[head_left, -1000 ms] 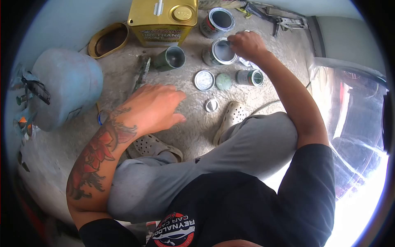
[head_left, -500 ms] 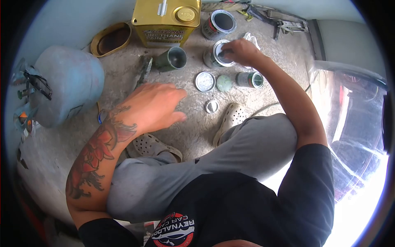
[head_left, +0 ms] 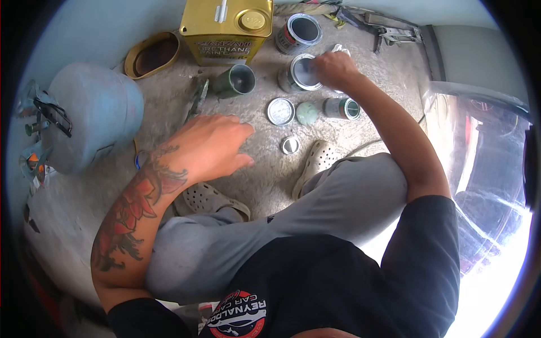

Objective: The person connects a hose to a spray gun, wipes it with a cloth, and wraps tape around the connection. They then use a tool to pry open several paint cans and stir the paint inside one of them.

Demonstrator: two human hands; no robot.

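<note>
My right hand is at the right rim of an open grey paint can, its fingers curled in and slightly blurred. What they hold, if anything, cannot be made out. Just behind that hand a crumpled white rag or tissue shows. My left hand hovers over the floor near my left knee, palm down, thumb apart from the fingers, holding nothing. Beyond it stands a dark green cup-like can, with a narrow stained stick or blade beside it.
A gold urethane paint tin and another open can stand at the back. Lids and a small green-filled can sit nearer me. A blue-grey tank is at left, beside a cut-open yellowish container.
My right hand has shifted slightly right, from over the can's opening to its right rim. More of the grey inside shows. My left hand has stayed in place.
</note>
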